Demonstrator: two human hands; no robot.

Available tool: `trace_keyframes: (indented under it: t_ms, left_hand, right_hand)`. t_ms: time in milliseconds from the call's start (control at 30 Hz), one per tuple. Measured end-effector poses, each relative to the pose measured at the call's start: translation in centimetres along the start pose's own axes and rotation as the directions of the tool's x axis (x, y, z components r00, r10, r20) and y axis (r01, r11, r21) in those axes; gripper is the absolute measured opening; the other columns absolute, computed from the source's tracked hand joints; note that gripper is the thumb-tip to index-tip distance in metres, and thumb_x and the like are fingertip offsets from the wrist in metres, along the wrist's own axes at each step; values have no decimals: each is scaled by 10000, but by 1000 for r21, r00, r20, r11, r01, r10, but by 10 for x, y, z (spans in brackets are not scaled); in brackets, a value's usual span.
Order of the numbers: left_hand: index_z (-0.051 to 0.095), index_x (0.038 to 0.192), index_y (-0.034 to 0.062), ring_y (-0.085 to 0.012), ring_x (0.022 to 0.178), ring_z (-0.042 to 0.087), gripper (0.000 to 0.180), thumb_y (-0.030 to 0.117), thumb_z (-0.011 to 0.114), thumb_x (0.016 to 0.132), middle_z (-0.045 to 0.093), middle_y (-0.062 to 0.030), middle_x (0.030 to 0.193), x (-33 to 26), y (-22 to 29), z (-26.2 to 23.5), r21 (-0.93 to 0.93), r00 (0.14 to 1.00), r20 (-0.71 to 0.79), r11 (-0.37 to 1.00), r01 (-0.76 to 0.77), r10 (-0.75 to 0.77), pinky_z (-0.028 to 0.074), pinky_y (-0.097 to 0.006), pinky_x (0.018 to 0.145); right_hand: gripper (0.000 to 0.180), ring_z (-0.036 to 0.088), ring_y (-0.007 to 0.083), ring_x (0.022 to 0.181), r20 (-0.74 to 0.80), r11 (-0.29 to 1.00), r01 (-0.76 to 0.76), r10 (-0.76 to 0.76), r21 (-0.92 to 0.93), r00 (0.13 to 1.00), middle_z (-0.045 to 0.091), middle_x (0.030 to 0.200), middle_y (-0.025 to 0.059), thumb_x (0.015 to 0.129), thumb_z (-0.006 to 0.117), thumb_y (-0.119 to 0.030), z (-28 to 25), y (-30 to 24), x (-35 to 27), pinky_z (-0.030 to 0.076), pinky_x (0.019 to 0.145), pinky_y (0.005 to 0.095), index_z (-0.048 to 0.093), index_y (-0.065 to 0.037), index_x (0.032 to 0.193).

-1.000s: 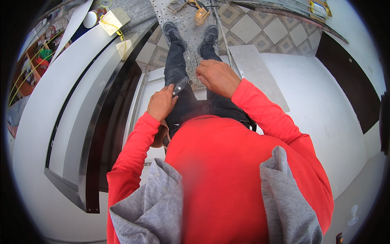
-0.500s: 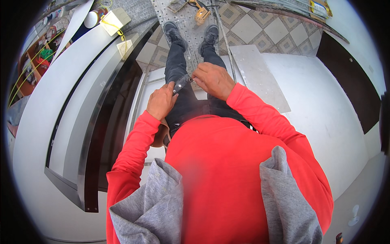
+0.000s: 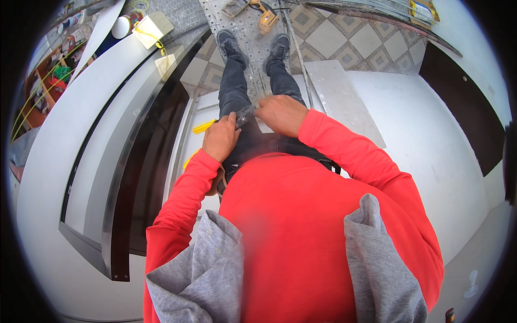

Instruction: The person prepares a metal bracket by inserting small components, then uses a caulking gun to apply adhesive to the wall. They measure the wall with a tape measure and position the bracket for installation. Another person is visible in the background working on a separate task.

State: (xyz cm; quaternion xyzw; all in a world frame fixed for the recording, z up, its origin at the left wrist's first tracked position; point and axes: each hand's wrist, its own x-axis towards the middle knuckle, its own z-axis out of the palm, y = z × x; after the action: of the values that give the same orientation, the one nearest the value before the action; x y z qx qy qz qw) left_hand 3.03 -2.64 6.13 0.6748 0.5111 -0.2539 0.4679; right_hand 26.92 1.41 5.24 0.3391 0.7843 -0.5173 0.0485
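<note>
At waist height, both hands meet: left hand (image 3: 219, 139) and right hand (image 3: 281, 114) pinch 1 small grey piece (image 3: 245, 114) between them; handling underway, nothing set down.

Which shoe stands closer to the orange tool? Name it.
The right shoe: the orange tool lies just ahead of its toe, while the left shoe stands farther off.

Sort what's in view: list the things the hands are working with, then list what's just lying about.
In hand:
- left hand and right hand, both on a small grey object held between them at waist height; what it is cannot be told
- yellow tool just beside the left hand

Lying about:
- orange tool on the perforated metal plank
- white roll
- grey panel on the floor
</note>
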Motion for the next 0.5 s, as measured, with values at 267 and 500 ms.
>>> trace_keyframes:
  t_ms: [267, 500]
  left_hand:
    - [568, 1212, 3, -456, 883, 691, 391, 220, 705, 917, 693, -229, 1045, -1, -25, -5, -66, 999, -30, 997, -30, 28, 559, -527, 782]
    - [564, 1209, 8, -452, 871, 693, 391, 215, 708, 911, 692, -226, 1043, -3, -17, -5, -67, 998, -50, 997, -30, 26, 563, -520, 771]
  right_hand:
    - [95, 643, 321, 882, -313, 972, -81, 149, 220, 938, 612, 886, 109, 891, 679, -132, 1, 12, -7, 529, 762, 426, 665, -43, 921]
    - [112, 635, 300, 880, -414, 969, -51, 151, 243, 898, 608, 892, 89, 876, 706, -144, 15, 5, 4, 525, 758, 406, 671, -58, 938]
